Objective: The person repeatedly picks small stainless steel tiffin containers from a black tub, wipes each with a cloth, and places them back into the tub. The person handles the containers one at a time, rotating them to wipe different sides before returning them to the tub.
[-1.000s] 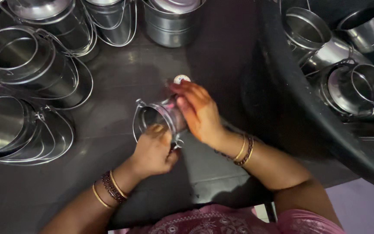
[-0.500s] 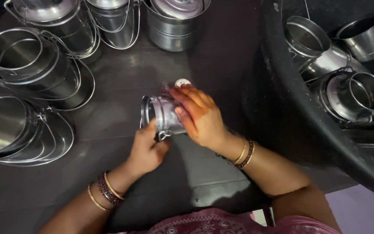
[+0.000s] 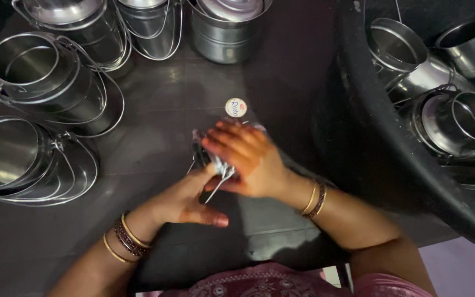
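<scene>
Right hand [image 3: 248, 159] now covering the small steel can [image 3: 215, 159], left hand [image 3: 185, 198] gripping it below (blurred), dark tabletop [image 3: 155, 93].

You're over a dark tiled floor [image 3: 155, 88], dimly lit, with a pale purple patch [image 3: 468, 275] at lower right.

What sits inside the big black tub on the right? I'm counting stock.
The black tub holds several small steel pails, some lying tilted. Its rim and the frame edge hide any more.

round white sticker [image 3: 236, 107] on dark table [image 3: 155, 110]
</scene>
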